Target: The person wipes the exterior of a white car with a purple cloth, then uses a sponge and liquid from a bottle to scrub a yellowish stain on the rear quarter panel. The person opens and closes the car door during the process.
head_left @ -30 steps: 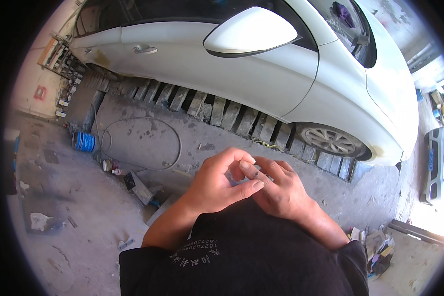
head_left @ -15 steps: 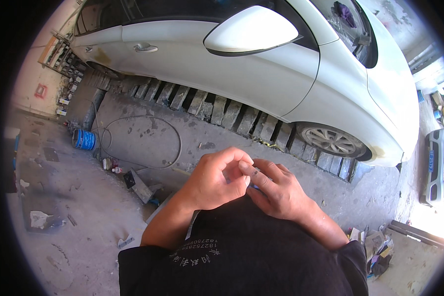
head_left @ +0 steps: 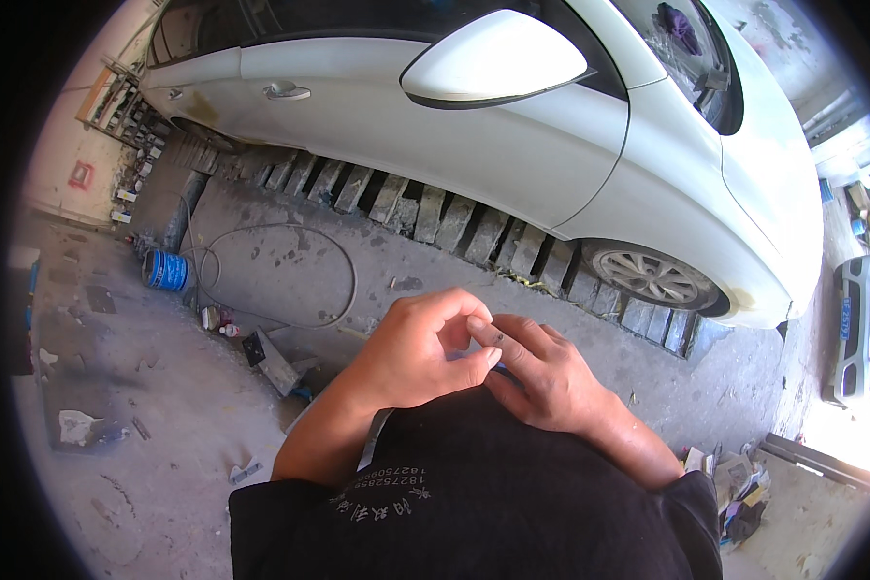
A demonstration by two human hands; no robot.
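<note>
In front of my dark shirt point(head_left: 551, 493), my two hands meet at the fingertips. My left hand point(head_left: 411, 353) has its index finger and thumb curved into a ring, their tips against the fingers of the other hand. My right hand point(head_left: 551, 377) is bent inward, with its fingers drawn together and a dark smudge on one of them. A bit of blue shows between the hands, just below the left thumb tip. Whatever they pinch is too small and too covered to name.
A white car point(head_left: 454, 145) stands across the far side beside a slatted floor strip point(head_left: 435, 217). On the floor to the left are a blue bucket point(head_left: 167, 272) and a looped hose point(head_left: 355, 280). A loose bumper point(head_left: 860, 329) stands at right; scraps point(head_left: 741, 483) lie lower right.
My left thumb tip has shifted slightly to the right against the right hand's fingers. Otherwise both hands hold nearly the same pose.
</note>
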